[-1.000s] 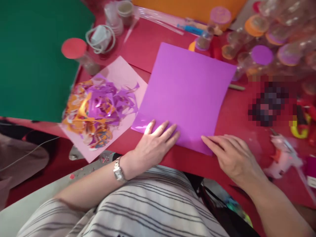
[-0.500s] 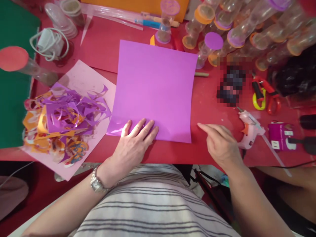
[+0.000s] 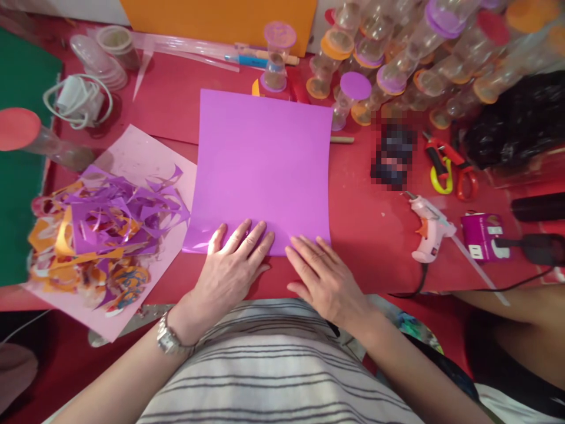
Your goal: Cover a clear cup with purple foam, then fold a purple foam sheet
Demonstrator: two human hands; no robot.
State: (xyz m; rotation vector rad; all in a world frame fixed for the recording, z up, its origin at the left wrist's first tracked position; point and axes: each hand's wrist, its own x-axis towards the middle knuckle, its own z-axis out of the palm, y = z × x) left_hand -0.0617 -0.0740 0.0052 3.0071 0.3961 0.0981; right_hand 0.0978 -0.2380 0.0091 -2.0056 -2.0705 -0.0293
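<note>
A purple sheet (image 3: 265, 171) lies on the red table, its lower left part shiny. My left hand (image 3: 233, 259) rests on the sheet's near edge, left of its middle, fingers spread and holding nothing. At the right part of the same edge lies my right hand (image 3: 324, 277), open, its fingertips on the sheet. Under the sheet's left side, a pink sheet (image 3: 136, 147) carries a heap of purple and orange paper scraps (image 3: 115, 218).
Hourglass-shaped clear bottles (image 3: 397, 76) stand at the back right. A pink glue gun (image 3: 430, 229), red-handled tools (image 3: 450, 165) and a purple box (image 3: 488, 237) lie right. A white cable (image 3: 79, 100) sits back left. A person's leg (image 3: 521, 330) shows lower right.
My right hand has moved left from the bare table onto the sheet's near edge, and its fingers have spread. My left hand stays on the sheet. The view has shifted slightly.
</note>
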